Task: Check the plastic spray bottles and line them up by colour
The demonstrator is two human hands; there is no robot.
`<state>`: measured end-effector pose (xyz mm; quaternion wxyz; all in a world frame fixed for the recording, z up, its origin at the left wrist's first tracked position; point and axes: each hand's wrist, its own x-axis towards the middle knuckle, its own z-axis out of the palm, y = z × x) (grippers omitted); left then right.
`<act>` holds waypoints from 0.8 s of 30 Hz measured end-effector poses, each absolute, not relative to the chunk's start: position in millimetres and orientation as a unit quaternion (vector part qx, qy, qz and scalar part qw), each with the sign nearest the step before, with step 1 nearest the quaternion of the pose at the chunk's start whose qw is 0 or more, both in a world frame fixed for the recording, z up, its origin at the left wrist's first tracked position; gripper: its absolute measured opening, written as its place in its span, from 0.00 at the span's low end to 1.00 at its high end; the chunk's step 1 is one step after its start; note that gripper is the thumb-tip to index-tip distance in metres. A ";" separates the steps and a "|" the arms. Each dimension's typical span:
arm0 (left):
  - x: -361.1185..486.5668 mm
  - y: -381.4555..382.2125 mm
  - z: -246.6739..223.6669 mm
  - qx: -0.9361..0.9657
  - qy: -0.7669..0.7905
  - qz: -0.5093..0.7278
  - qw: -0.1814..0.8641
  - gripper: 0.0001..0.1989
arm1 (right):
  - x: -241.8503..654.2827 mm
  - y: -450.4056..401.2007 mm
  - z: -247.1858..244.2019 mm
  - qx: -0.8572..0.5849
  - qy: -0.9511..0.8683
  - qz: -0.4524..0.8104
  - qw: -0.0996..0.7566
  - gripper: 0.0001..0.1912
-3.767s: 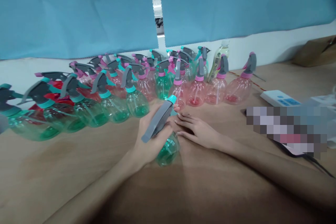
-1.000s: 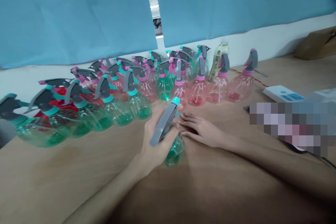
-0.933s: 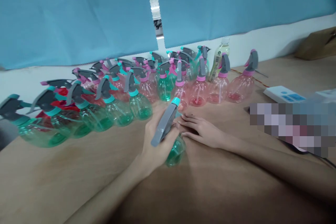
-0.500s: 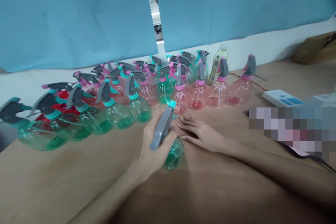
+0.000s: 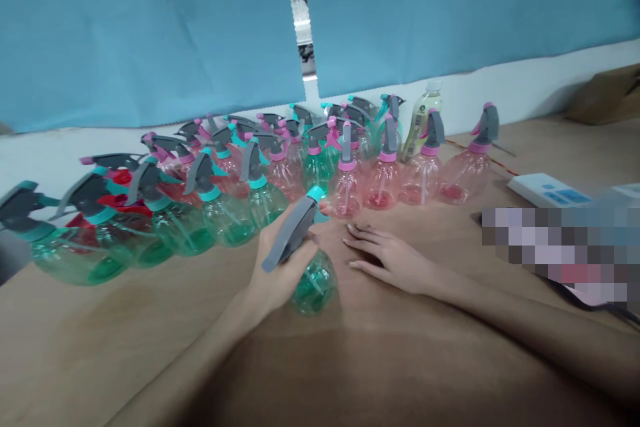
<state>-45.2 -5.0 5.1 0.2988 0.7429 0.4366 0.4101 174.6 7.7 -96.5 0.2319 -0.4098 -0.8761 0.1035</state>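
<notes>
My left hand [image 5: 280, 260] is wrapped round the neck of a green spray bottle [image 5: 315, 283] with a grey and teal trigger head. That bottle is near the middle of the table, its head slanting up to the right. Palm down on the table, just right of it, my right hand [image 5: 393, 257] lies with fingers stretched out and holds nothing. Beyond my left hand stands a row of green spray bottles [image 5: 227, 220]. Past my right hand are several pink spray bottles [image 5: 383, 187], with more bottles packed behind them.
A labelled drink bottle [image 5: 423, 117] stands behind the pink ones. To the right lie a white device with blue buttons [image 5: 550, 190] and a blurred-out item. A brown box [image 5: 607, 93] sits at the far right. Blue sheeting [image 5: 200, 27] covers the wall behind the wooden table [image 5: 390, 360].
My left hand has moved left with the green spray bottle, widening the space between it and my right hand. My right hand stays flat on the table.
</notes>
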 end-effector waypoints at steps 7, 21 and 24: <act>-48.4 1.3 1.8 0.751 0.416 0.407 0.313 0.11 | 175.1 8.1 -94.1 -0.405 -0.881 0.107 0.220 0.29; -47.1 1.2 8.1 0.762 0.408 0.394 0.313 0.12 | 174.9 6.9 -92.5 -0.413 -0.881 0.105 0.206 0.28; -46.6 1.2 9.7 0.764 0.410 0.396 0.303 0.08 | 174.9 6.7 -91.3 -0.415 -0.881 0.105 0.200 0.29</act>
